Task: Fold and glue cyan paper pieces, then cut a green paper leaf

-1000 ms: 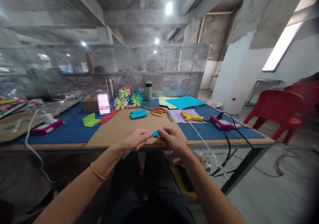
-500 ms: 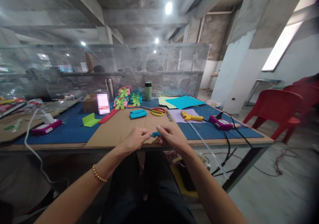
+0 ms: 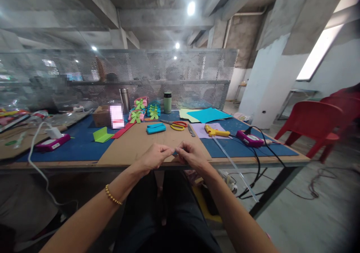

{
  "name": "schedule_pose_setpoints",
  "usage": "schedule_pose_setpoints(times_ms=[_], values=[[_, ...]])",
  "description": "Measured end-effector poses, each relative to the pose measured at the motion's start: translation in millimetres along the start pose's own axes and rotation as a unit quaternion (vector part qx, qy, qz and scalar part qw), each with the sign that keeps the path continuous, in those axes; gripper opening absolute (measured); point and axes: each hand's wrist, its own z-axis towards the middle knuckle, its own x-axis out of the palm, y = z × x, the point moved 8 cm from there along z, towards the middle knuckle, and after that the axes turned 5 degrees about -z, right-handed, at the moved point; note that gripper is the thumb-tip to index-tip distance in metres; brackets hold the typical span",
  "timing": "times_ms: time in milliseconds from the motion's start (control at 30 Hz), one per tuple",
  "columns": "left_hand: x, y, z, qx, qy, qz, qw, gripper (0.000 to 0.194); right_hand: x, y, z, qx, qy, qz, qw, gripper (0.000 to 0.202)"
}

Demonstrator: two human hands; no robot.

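Over the front edge of a brown cardboard sheet [image 3: 126, 148], my left hand [image 3: 156, 156] and my right hand [image 3: 191, 154] meet, both closed in a pinch on a small blue paper piece [image 3: 175, 152]. Fingers cover most of that piece. Beyond them lies a folded blue paper bundle [image 3: 155, 128]. To its right are scissors with red and yellow handles [image 3: 178, 125] and a small grey blade-like tool [image 3: 191, 132]. A yellow glue gun [image 3: 216, 131] rests on purple paper [image 3: 200, 130], a clear stick trailing from it.
Behind stand a green bottle [image 3: 167, 104], a steel flask [image 3: 124, 100], bow-decorated pieces [image 3: 137, 115] and a cardboard box [image 3: 101, 116]. Blue sheets [image 3: 209, 115] lie back right. Folded green paper [image 3: 102, 135] is left; a purple power strip [image 3: 249, 138] with black cables is right.
My right hand's fingers have shifted slightly left and closed nearer to my left fingertips. Less of the small blue piece shows between them now.
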Motion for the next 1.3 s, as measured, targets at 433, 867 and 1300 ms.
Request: schedule_pose_setpoints(times_ms=[433, 867, 1300], values=[[-4.8, -8.5, -6.1, 0.007, -0.041, 0.060, 0.997, 0.047, -3.8, 12.2, -5.0, -0.003, 0.007, -0.104, 0.995, 0.015], [-9.4, 17.4, -5.5, -0.019, -0.041, -0.021, 0.999, 0.053, -46.6, 18.8, -19.4, -0.020, -0.145, -0.357, 0.922, 0.015], [-1.3, -1.2, -17.0, 0.025, -0.050, 0.024, 0.998, 0.053, 6.2, 32.6, -9.4, -0.078, -0.045, -0.199, 0.976, 0.010]])
